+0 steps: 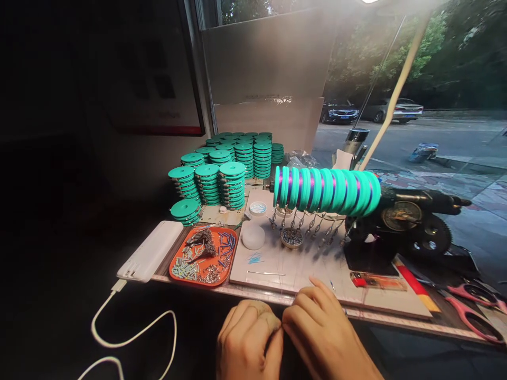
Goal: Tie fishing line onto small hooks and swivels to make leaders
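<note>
My left hand (251,338) is closed, its fingers curled in, just off the table's front edge. Against it, my right hand (322,330) pinches with thumb and forefinger while another finger sticks out. Whatever thin thing is between the fingertips is too small to make out. Beyond them, a row of green foam spools (327,191) wound with purple line sits on the shaft of a dark winding machine (404,215). Small metal swivels (312,227) dangle from the spools. A thin metal needle-like tool (266,273) lies on the pale board (301,285) before my hands.
Left stand stacked green spools (232,182), an orange tray (174,269) of small parts and a white power bank (152,250) with a cable. A bowl of metal beads (292,238) and a round white lid (253,237) rest on the board. Pink-handled scissors (471,319) lie right.
</note>
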Demonstrator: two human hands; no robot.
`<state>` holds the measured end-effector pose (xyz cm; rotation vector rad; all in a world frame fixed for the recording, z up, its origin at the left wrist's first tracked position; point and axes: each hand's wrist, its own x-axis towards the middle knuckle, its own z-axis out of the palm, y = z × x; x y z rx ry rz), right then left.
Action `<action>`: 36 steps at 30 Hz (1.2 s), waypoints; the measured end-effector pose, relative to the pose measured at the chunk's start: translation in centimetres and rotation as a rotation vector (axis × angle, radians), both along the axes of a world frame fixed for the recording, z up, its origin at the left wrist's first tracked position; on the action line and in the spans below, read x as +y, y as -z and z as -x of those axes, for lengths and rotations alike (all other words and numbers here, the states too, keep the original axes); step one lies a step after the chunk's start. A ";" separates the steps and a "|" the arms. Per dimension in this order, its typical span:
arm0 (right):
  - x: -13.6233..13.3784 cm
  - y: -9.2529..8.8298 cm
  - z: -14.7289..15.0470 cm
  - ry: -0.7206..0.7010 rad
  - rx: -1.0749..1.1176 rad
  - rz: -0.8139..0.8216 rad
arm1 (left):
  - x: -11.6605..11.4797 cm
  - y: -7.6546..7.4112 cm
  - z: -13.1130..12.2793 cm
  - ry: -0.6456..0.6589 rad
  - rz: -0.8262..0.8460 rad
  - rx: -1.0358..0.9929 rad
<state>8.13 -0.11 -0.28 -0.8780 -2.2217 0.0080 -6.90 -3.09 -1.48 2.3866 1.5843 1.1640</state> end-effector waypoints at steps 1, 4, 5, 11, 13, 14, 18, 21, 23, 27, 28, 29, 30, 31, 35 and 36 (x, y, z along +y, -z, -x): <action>0.0 0.1 0.0 0.005 0.009 0.009 | 0.0 -0.1 0.0 0.000 -0.001 -0.002; 0.0 0.2 0.0 0.011 0.012 0.013 | 0.0 -0.1 0.0 0.004 0.005 0.003; 0.0 0.3 0.0 0.013 0.005 0.006 | 0.0 -0.1 0.0 0.005 0.008 0.010; 0.1 0.1 0.2 0.017 -0.005 -0.008 | 0.2 -0.5 -0.1 -0.005 -0.025 0.046; 0.0 0.3 0.2 0.037 0.009 0.000 | 0.3 -0.7 -0.2 -0.011 -0.045 0.046; 0.0 0.6 0.2 0.045 0.012 0.002 | 0.4 -0.8 -0.2 -0.014 -0.054 0.045; 0.0 1.4 0.3 0.053 0.016 0.020 | 0.4 -0.6 -0.3 -0.017 -0.006 0.058; 0.1 1.2 0.1 0.033 0.016 0.052 | 0.4 -0.5 0.0 -0.006 0.062 0.063; 0.2 0.7 -0.2 0.000 0.029 0.079 | 0.3 -0.6 0.3 0.022 0.118 0.043; 0.2 0.1 -0.6 -0.021 0.094 0.116 | 0.4 -1.4 0.9 0.085 0.268 -0.021; 0.2 0.1 -0.6 -0.023 0.098 0.121 | 0.4 -1.6 1.0 0.096 0.285 -0.028; 0.2 0.1 -0.6 -0.025 0.098 0.129 | 0.4 -1.7 1.0 0.107 0.292 -0.030; 0.1 0.2 -0.6 -0.028 0.098 0.137 | 0.4 -1.7 1.1 0.116 0.292 -0.035; 0.1 0.2 -0.6 -0.034 0.098 0.145 | 0.5 -1.8 1.1 0.123 0.289 -0.041; 0.1 0.0 -0.6 -0.059 0.086 0.166 | 0.6 -1.7 0.9 0.136 0.283 -0.063; 0.1 0.0 -0.6 -0.061 0.085 0.167 | 0.6 -1.7 0.9 0.136 0.284 -0.066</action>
